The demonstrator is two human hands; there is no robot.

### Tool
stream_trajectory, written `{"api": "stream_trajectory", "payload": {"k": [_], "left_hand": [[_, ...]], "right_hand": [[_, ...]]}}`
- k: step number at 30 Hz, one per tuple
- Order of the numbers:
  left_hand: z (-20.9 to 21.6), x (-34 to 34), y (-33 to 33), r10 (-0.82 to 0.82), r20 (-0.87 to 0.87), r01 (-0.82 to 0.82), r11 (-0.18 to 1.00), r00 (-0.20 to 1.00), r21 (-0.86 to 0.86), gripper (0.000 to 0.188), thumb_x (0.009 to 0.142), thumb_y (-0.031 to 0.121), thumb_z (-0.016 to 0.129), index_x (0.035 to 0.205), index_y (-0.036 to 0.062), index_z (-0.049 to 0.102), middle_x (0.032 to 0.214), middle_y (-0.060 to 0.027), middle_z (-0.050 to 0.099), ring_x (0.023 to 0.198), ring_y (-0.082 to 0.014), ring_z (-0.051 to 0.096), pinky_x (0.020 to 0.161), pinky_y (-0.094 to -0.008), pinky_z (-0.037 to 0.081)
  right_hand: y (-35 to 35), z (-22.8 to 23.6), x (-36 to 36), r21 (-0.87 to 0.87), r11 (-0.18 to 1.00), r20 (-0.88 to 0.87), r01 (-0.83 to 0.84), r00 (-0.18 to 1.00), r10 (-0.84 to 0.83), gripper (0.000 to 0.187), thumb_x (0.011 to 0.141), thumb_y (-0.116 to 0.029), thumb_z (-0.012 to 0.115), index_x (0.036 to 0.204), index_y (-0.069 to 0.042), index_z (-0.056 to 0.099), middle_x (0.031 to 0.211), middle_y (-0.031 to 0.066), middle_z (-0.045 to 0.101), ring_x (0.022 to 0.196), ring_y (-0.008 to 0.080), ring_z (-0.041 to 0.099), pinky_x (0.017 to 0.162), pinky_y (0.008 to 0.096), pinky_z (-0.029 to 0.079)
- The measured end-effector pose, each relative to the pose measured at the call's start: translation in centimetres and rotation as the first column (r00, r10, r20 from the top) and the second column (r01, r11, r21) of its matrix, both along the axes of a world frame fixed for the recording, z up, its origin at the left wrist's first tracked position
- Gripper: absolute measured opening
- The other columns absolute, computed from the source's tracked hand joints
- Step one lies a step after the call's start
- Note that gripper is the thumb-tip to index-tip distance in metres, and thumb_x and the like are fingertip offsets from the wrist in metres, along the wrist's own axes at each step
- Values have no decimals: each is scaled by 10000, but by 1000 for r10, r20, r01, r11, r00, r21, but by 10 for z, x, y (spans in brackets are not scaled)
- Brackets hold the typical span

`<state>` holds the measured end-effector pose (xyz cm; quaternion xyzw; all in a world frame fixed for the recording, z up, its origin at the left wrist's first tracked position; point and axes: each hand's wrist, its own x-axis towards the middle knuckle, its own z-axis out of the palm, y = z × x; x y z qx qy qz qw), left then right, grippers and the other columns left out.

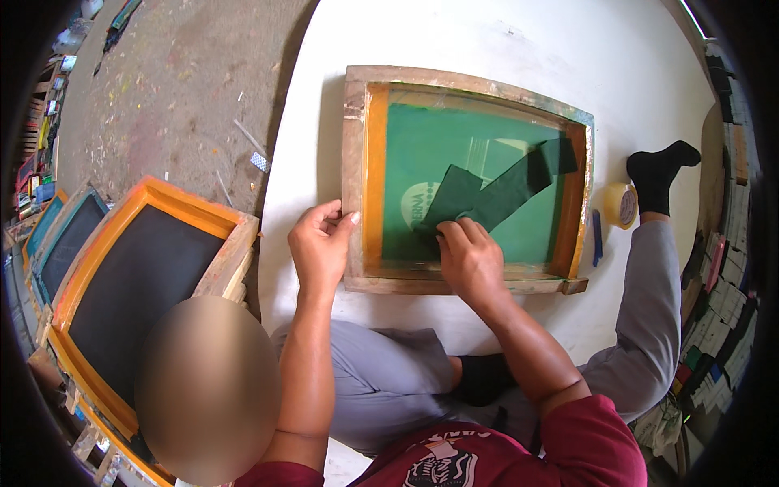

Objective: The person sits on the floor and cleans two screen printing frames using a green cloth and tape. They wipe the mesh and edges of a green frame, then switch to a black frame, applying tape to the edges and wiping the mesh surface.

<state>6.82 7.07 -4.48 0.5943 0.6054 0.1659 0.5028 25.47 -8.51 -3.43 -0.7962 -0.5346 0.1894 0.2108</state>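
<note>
A wooden screen printing frame [355, 154] with green mesh [418, 134] lies on the white surface in front of me. My left hand [321, 243] is at its left rail, fingers curled and the thumb touching the wood. Across the mesh lies a dark green strip [511, 195], folded into two arms; its material is hard to make out. My right hand [471, 256] reaches over the near rail, its fingers pinched on the strip's lower end. Left of the strip, a pale round printed mark [415, 207] shows on the mesh, partly covered.
Right of the frame are a roll of clear yellowish tape [621, 205], a blue slim tool [597, 238] and my foot in a black sock [661, 166]. More screens [146, 268] lean at the left, partly behind a blurred oval. Stacked items [730, 325] line the right edge.
</note>
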Motion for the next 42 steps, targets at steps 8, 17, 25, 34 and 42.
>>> {"api": "stream_trajectory", "payload": {"k": [8,17,25,34,42], "left_hand": [[6,6,-3,17,-67,-12,997,998,71,356,881,82,867,1163,-97,741,940,-133,771,784,-151,693,707,-300,568],[2,3,-1,23,-64,-21,1000,998,19,415,891,141,869,1195,-105,732,998,-150,777,875,-166,704,784,-313,564],[-3,0,-1,-5,-98,7,1000,995,26,420,891,168,871,1190,-94,736,1007,-138,780,862,-164,709,785,-318,562],[0,1,2,-22,-98,29,997,995,67,415,877,185,883,1179,-70,757,1001,-151,788,824,-168,698,758,-327,557],[-3,0,0,-19,-144,41,987,989,157,344,878,163,876,1112,-66,771,873,-145,791,756,-211,737,738,-356,587]], "right_hand": [[-5,12,-38,-179,944,-237,-278,943,232,349,858,-233,746,1123,-7,731,1013,136,691,999,353,653,894,483,541],[21,8,-57,-98,933,-331,-346,895,298,410,937,-362,727,1135,-3,723,1075,127,663,1043,339,614,918,479,525],[18,21,-58,-140,920,-214,-367,918,334,420,1000,-412,665,985,3,730,1009,141,672,1003,339,621,869,480,527],[8,18,-41,-232,897,-221,-375,919,327,575,1061,-514,567,993,33,729,1026,227,696,1031,400,663,921,498,540],[-83,33,62,-462,867,50,-186,971,235,581,1052,-550,565,922,-13,745,964,199,736,1016,376,680,926,492,534]]}}
